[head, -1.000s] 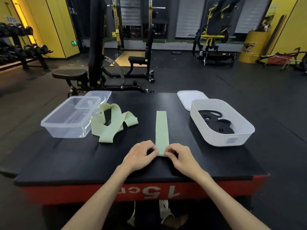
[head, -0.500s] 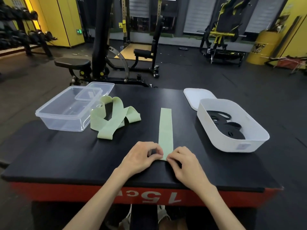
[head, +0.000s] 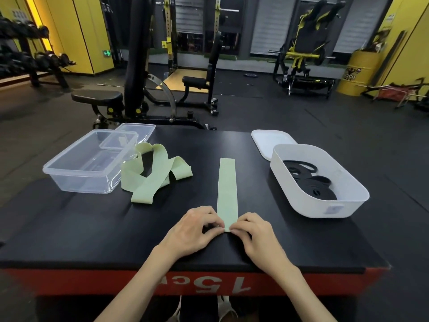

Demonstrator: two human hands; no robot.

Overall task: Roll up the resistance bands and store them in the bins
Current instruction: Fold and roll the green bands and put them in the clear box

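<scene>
At the far left of the black-topped platform (head: 81, 228) sits a clear plastic bin (head: 79, 184), and nothing can be made out inside it. Its clear lid (head: 139, 131) lies flat just behind, at the far corner. Touching the bin's right wall is a loose tangle of pale green resistance bands (head: 153, 177), looped and folded over one another. One flat end of the tangle points toward the near edge.

Near the middle lies the flat green band (head: 227, 189), pressed flat on the surface and well apart from the tangle. Its long axis runs straight away from the person, with the far end pointing toward the gym floor beyond and the near end at the hands. The left hand (head: 195, 231) rests on the platform with its fingers curled inward, pinching the near end at its left corner. The right hand (head: 255, 233) mirrors it, fingertips curled onto the right corner of the same end — both hands are grasping this band, with their fingertips almost meeting across its width. Whether the end has begun to curl over is hidden by the fingers.

To the right, a white lid (head: 267, 140) lies flat at the far side, partly behind a white bin (head: 301, 201). Inside the bin are black bands (head: 311, 182), coiled into rolls.
</scene>
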